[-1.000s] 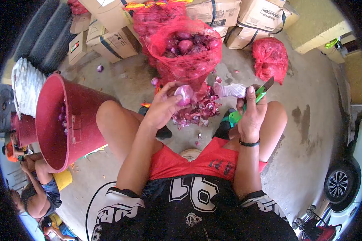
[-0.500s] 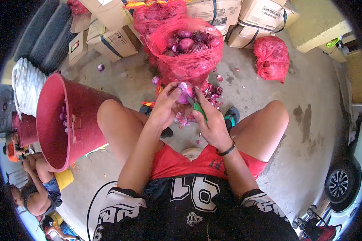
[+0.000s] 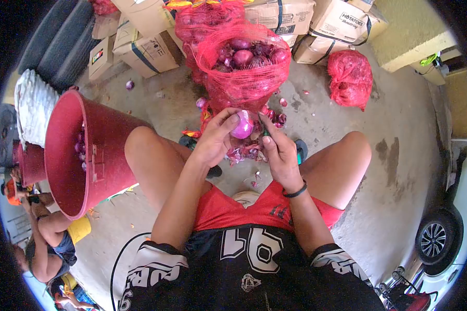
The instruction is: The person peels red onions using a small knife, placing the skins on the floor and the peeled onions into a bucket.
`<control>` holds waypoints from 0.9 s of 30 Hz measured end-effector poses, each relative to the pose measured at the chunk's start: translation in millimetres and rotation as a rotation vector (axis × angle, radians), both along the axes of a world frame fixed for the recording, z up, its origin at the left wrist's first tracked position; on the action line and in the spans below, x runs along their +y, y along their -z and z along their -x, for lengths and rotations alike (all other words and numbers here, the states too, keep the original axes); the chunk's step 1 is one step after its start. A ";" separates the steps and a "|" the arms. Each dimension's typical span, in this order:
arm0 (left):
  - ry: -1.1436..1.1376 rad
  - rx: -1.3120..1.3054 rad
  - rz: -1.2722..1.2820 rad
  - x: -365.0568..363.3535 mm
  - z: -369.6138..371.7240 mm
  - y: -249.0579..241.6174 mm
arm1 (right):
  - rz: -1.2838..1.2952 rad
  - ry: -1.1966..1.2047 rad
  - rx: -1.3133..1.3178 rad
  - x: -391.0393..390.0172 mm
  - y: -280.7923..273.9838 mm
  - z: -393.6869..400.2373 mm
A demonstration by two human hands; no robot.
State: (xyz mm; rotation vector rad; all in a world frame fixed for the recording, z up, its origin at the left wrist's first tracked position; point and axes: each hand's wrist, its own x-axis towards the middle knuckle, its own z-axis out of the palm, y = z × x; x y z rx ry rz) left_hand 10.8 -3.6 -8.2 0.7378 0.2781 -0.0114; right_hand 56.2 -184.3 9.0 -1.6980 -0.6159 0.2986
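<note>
My left hand is closed around a peeled purple onion, whose pale top end faces away from me. To the right of the onion, my right hand grips a small knife. Its dark blade stands slightly apart from the onion, and the palm hides the green handle. Loose onion skins lie on the floor beneath both hands. Just beyond them stands an open red mesh sack filled with unpeeled onions.
A tall red bin with onions inside stands at my left knee. Cardboard boxes and another mesh sack sit farther back. Other people are seated at far left. A car wheel shows at right.
The knife has come away from the onion as my right hand shifted right and turned, covering the green handle. More of the onion's smooth purple side now shows.
</note>
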 end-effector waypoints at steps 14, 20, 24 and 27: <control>0.005 -0.012 -0.035 0.7 0.8 -1.2 | -0.013 0.053 -0.122 0.0 -5.9 0.9; 0.082 -0.050 -0.078 2.4 7.2 -6.3 | -0.027 0.149 0.040 -7.5 6.4 -0.8; 0.090 -0.175 -0.129 -1.0 14.1 -14.6 | -0.334 0.211 0.380 -9.2 10.2 -6.0; 0.095 -0.204 -0.086 -1.5 21.8 -22.0 | -0.311 0.193 0.405 -13.4 3.9 -4.9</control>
